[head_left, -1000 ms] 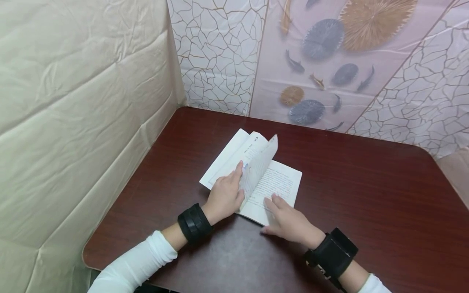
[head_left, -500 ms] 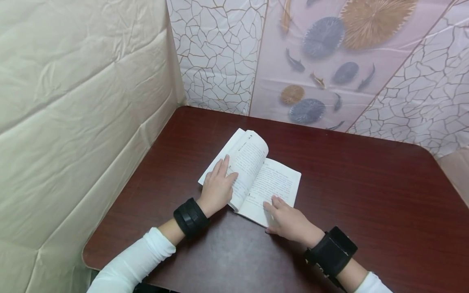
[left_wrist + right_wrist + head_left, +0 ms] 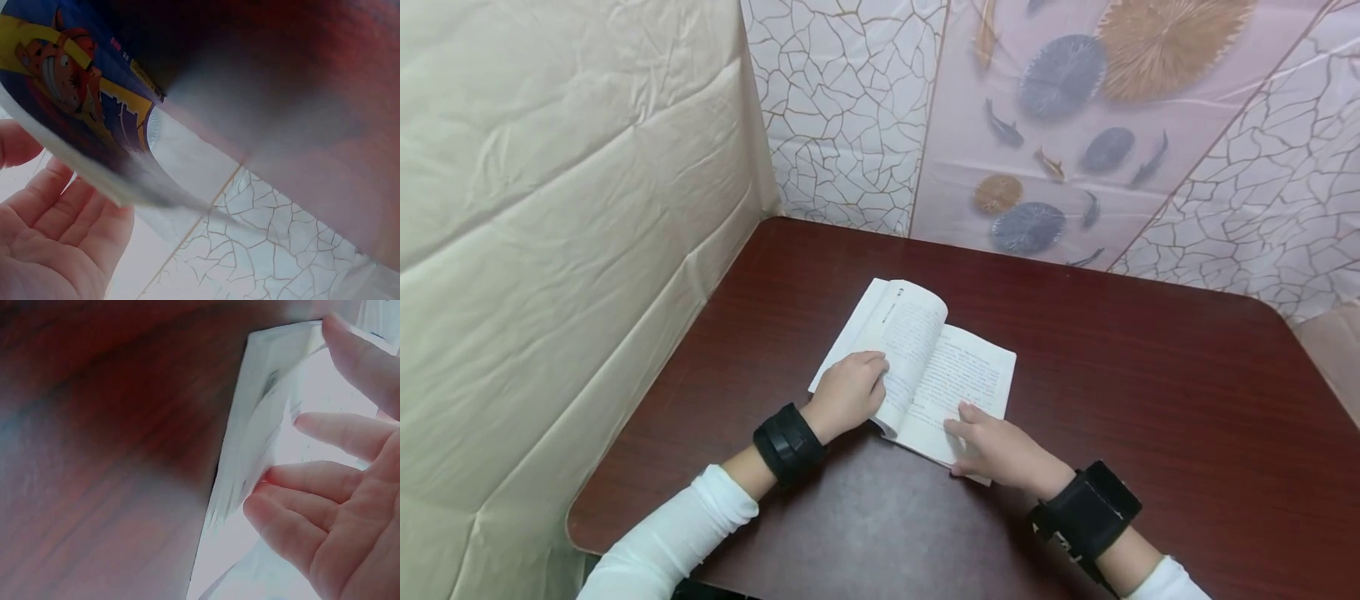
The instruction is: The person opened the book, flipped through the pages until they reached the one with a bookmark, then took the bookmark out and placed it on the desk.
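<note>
An open paperback book (image 3: 962, 367) lies on the table, its left pages bulging up near the spine. My left hand (image 3: 847, 390) rests on the lower part of the left pages, fingers bent over them. The left wrist view shows the cover's underside with a cartoon face (image 3: 65, 69), and my left fingers (image 3: 62, 197) partly hidden behind the page edges. At the lower right page lies my right hand (image 3: 1000, 450), thumb by the bottom edge. In the right wrist view the right fingers (image 3: 315, 478) extend loosely, tips at a curved page edge (image 3: 265, 431).
Around the book spreads a dark red-brown wooden table (image 3: 1112, 375) with rounded corners. A cream cloth (image 3: 587, 208) hangs along the left side, and a patterned curtain (image 3: 1037, 125) stands behind the far edge. Black bands (image 3: 788, 444) wrap both wrists.
The leaf that stood upright has turned over onto the left pages. My left hand has moved left, then drawn its fingers back, and the left half has shifted nearer. The right hand moved slightly right.
</note>
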`<action>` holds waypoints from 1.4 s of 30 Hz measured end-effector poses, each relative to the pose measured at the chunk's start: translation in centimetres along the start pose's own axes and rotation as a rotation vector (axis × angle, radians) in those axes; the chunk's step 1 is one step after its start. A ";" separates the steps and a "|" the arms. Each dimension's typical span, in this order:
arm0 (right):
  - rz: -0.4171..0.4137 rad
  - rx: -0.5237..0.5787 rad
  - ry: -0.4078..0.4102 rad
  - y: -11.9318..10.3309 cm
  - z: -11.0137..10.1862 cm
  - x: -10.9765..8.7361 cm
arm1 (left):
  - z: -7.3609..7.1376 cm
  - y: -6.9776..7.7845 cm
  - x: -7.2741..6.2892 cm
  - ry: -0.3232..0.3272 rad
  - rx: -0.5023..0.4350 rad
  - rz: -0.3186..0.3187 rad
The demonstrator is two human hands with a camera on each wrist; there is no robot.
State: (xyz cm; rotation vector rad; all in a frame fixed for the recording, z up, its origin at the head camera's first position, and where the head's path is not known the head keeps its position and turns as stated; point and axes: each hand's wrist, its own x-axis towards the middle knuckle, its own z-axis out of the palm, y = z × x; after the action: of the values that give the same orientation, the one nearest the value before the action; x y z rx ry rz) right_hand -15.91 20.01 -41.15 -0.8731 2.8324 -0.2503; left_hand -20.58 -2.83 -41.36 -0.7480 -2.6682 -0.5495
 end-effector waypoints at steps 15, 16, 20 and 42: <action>-0.025 -0.023 0.106 0.1 -0.8 -0.6 | 0.7 0.4 -0.3 0.039 0.055 0.094; -0.035 -0.028 0.136 0.1 -0.8 -0.7 | 0.7 0.4 -0.3 0.047 0.056 0.103; -0.132 -0.055 0.293 0.1 -0.7 -0.6 | 0.9 0.5 -0.4 0.068 0.051 0.129; 0.106 0.256 0.293 -1.2 -0.6 0.0 | 0.8 1.2 -0.7 -0.051 0.061 0.096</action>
State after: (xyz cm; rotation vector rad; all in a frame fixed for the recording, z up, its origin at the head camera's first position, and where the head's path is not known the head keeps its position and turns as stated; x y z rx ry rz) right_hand -15.41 19.12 -40.34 -0.6785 3.0011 -0.7646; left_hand -19.51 -1.83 -42.04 -0.8781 -2.6656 -0.4288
